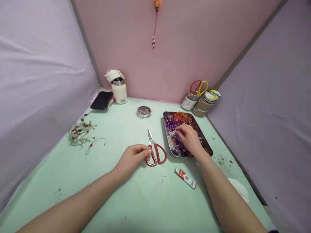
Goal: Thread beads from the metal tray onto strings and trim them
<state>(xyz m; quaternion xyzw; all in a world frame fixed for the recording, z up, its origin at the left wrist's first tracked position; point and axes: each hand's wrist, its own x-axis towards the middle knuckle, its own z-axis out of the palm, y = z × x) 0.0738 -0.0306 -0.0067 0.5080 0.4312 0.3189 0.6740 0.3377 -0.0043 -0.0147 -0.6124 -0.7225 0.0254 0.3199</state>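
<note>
My left hand [136, 156] is closed in a pinch over the left handle of the red-handled scissors [160, 154]. What it pinches is too small to make out. The scissors lie on the table with their blades pointing away from me. Over the metal tray [206, 142], my right hand [189, 136] reaches down with thumb and fingertips together among purple, clear and dark beads [174, 124]. Whether a bead is between those fingertips cannot be seen. Orange-red thread [182, 117] is heaped at the tray's far end.
A lighter [185, 178] lies in front of the tray. Strung beads [81, 132] spread at the left, below a phone [102, 100] and an open white bottle [119, 92]. A round clear case [144, 111] stands mid-table. Two jars [189, 101] [204, 105] stand behind the tray.
</note>
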